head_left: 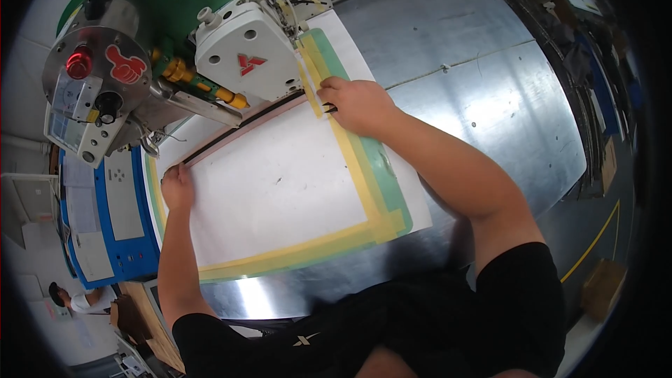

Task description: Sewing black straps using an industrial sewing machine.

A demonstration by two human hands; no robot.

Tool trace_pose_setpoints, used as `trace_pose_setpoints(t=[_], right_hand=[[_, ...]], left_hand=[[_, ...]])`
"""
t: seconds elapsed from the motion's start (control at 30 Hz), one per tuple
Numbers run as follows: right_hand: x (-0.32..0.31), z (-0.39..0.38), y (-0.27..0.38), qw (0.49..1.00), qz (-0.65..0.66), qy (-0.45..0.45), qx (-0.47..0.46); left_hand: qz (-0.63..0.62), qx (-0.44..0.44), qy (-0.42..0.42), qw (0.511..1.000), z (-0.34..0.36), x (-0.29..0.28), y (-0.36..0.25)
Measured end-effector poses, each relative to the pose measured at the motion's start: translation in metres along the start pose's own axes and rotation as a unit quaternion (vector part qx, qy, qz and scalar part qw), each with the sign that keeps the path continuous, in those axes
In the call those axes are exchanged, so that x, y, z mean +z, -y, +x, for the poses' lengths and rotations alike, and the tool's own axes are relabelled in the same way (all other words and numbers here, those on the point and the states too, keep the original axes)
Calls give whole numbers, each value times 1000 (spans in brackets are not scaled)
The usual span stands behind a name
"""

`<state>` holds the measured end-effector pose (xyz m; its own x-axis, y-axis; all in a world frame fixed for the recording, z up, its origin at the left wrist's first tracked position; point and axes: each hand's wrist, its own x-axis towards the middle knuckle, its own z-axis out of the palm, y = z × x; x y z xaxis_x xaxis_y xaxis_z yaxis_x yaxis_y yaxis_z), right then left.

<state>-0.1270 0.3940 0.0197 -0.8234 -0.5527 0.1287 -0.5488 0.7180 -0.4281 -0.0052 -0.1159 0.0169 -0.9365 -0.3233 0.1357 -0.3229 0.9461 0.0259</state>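
Note:
A long, narrow black strip (241, 128) lies slantwise along a pinkish edge across a white sheet (280, 182), under the sewing machine's white head (245, 49). At the strip's left end my left hand (178, 185) is closed, its fingertips pinching that end. Beyond the strip's right end my right hand (358, 106) is closed over the template's taped edge. A small dark piece (329, 108) pokes out between its thumb and fingers; whether it joins the strip I cannot tell. Yellow tape (357, 175) borders the sheet on a green template (381, 168).
The machine's round metal housing (98, 63), with a red knob, hangs at the upper left. A shiny metal table (476, 98) extends right. A blue control panel (129, 217) stands left. Another person (84, 301) is at the far lower left; a cardboard box (603, 287) stands lower right.

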Motion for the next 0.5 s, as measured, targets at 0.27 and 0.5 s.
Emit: trace_pose_setpoints(t=[0.27,0.5], right_hand=[[2,0,2,1000,-14,-8,-13],[4,2,8,999,-26,-3,19]], left_hand=[[57,-61,-5,996,26,4,56],[25,-122,-90,988,35,-23,64]])
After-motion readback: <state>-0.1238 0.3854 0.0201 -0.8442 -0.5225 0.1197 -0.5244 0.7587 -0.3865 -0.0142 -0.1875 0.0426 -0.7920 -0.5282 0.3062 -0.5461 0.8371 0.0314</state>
